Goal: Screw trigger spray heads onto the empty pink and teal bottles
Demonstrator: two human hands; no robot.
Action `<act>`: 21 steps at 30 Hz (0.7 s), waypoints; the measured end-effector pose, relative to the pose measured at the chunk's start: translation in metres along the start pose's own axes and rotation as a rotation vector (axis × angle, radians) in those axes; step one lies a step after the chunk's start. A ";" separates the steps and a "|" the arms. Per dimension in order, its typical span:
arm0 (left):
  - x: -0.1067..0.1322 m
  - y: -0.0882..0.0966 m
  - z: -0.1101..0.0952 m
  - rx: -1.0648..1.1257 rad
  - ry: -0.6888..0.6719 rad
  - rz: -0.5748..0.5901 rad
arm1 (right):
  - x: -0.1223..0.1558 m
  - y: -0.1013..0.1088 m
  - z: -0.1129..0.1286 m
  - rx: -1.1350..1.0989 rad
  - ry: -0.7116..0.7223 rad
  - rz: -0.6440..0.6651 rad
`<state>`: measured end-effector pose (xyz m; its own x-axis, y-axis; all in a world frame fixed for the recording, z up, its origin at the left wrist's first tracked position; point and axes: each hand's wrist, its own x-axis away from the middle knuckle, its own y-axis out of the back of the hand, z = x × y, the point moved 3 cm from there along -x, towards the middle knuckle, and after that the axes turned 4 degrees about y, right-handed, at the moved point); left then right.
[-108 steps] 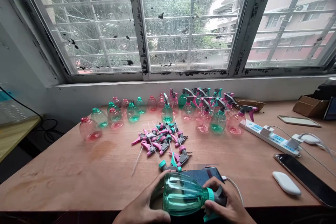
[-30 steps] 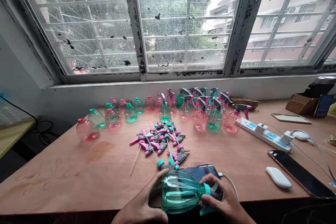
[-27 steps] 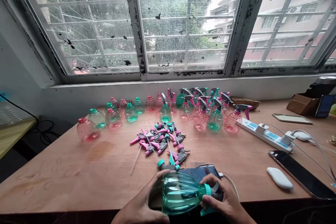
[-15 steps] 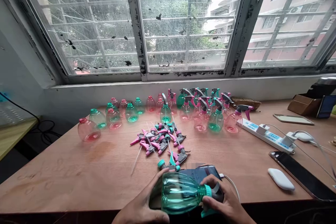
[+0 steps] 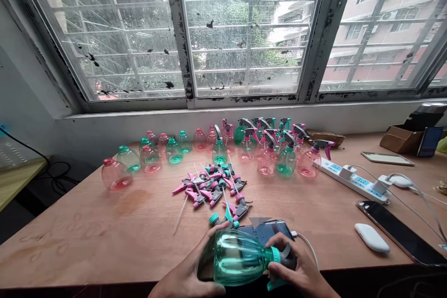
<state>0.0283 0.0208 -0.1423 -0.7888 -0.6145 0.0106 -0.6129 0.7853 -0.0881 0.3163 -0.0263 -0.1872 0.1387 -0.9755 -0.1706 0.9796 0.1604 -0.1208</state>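
A clear green spray bottle lies on its side between my hands at the table's front edge. Its base faces left, toward my left hand, whose fingers and thumb wrap round that end. At the neck, my right hand grips the turquoise collar and grey spray head. Part of the turquoise trigger shows below my right hand. Just beyond the bottle lies a phone with a white cable, partly covered by it. A pile of pink, grey and turquoise spray heads with thin tubes lies further back.
Several headless pink and green bottles stand at the back left. Several bottles with spray heads stand at the back right. On the right are a power strip, a white case and a dark phone.
Both hands keep the same hold on the green bottle, which has barely moved. The whole view has shifted very slightly.
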 end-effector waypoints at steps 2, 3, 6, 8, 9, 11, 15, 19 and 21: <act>0.000 -0.001 0.001 -0.034 -0.010 -0.015 | 0.000 0.001 0.000 0.009 0.002 -0.007; 0.000 0.000 0.004 -0.043 -0.011 -0.025 | 0.000 0.001 0.000 0.017 0.006 -0.006; 0.001 0.004 0.015 -0.022 -0.014 -0.056 | -0.001 0.002 0.001 0.032 0.006 0.016; 0.001 0.005 0.016 0.008 -0.024 -0.066 | -0.001 0.002 0.000 0.035 -0.005 0.031; 0.001 0.005 0.013 0.016 -0.024 -0.060 | 0.000 0.002 0.000 0.040 -0.008 0.033; 0.000 0.002 0.006 0.007 -0.011 -0.032 | 0.000 0.003 -0.001 0.056 -0.005 0.035; 0.000 -0.004 -0.002 -0.043 -0.003 -0.057 | 0.000 0.004 -0.002 0.078 0.021 0.020; 0.002 0.002 0.011 -0.013 -0.015 -0.090 | -0.001 0.003 0.000 0.052 0.019 0.026; 0.003 0.005 0.014 -0.002 -0.012 -0.080 | -0.001 0.002 0.000 0.042 0.008 0.035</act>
<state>0.0238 0.0218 -0.1569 -0.7367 -0.6762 0.0059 -0.6741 0.7337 -0.0851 0.3182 -0.0253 -0.1876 0.1723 -0.9680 -0.1822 0.9793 0.1883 -0.0739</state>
